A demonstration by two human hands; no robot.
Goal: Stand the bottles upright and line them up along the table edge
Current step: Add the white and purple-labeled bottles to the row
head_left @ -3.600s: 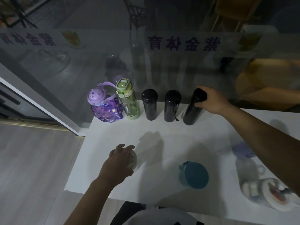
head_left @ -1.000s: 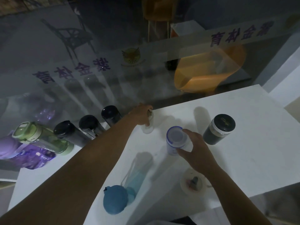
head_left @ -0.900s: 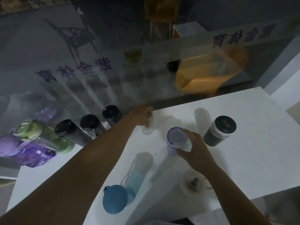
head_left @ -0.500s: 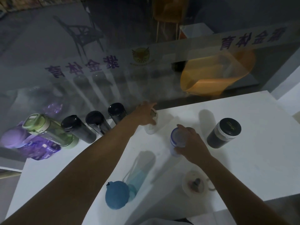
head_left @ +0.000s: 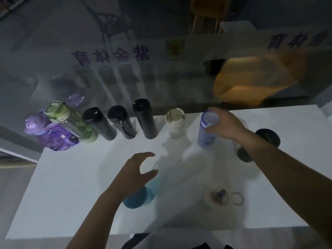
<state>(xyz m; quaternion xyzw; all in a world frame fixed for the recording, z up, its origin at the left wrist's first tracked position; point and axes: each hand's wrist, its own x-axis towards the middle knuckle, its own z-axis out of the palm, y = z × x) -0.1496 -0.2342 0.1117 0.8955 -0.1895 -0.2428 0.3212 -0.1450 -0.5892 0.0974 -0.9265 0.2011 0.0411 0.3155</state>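
So there's a white table (head_left: 71, 186) pushed up against a glass wall (head_left: 125, 33), and most of the bottles stand upright in a row along the far edge, long axes vertical, caps up. From the left of the frame: a see-through purple bottle (head_left: 52, 133) with a rounded lid, a translucent green bottle (head_left: 71, 123) with a flip cap, then three slim black flasks (head_left: 98, 124) (head_left: 121, 122) (head_left: 144, 121), smooth cylinders with a dull shine. Next along is a clear bottle (head_left: 176, 123) with a cream-coloured cap, standing free.

The right hand (head_left: 226, 124) is wrapped around the top of a pale lilac bottle (head_left: 206, 132), fingers closed on it just under its white lid. That one is upright too, sitting just right of the clear one and a touch nearer the camera. Behind the right forearm there's a dark tumbler (head_left: 265, 139) with a black lid, partly hidden.

The left hand (head_left: 134, 173) hovers in the lower middle of the frame with fingers spread and curved, holding nothing. Right under it is a blue bottle (head_left: 140, 196); it's blurry, so I can't tell if it's upright or lying down. Lower right of centre sits a small whitish bottle (head_left: 218, 196) seen from above, with a loop on its side, also too soft to read much detail.
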